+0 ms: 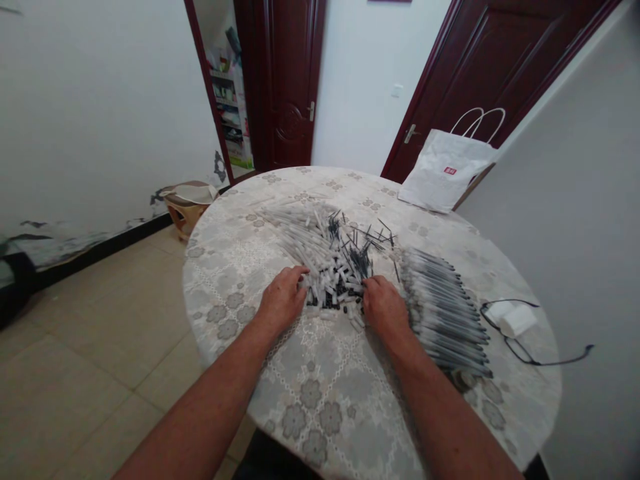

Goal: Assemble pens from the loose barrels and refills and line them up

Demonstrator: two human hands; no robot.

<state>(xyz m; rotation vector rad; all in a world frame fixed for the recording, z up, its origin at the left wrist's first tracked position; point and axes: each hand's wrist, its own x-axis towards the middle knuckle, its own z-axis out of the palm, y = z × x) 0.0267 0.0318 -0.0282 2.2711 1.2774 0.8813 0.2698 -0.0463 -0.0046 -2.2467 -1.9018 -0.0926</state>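
Observation:
My left hand rests at the left edge of a heap of small white caps, its fingers bent together at the pieces; what they grip is too small to make out. At the heap's right edge is my right hand, fingers curled near the tips of thin dark refills; anything inside them is hidden. Clear pen barrels fan out behind the caps. Small black pieces lie among the caps. To the right of my right hand, a stack of assembled-looking pens lies side by side.
The round table has a patterned cloth. Eyeglasses and a white object lie at its right edge. A white paper bag stands at the back right. A stool stands beyond the table's left side.

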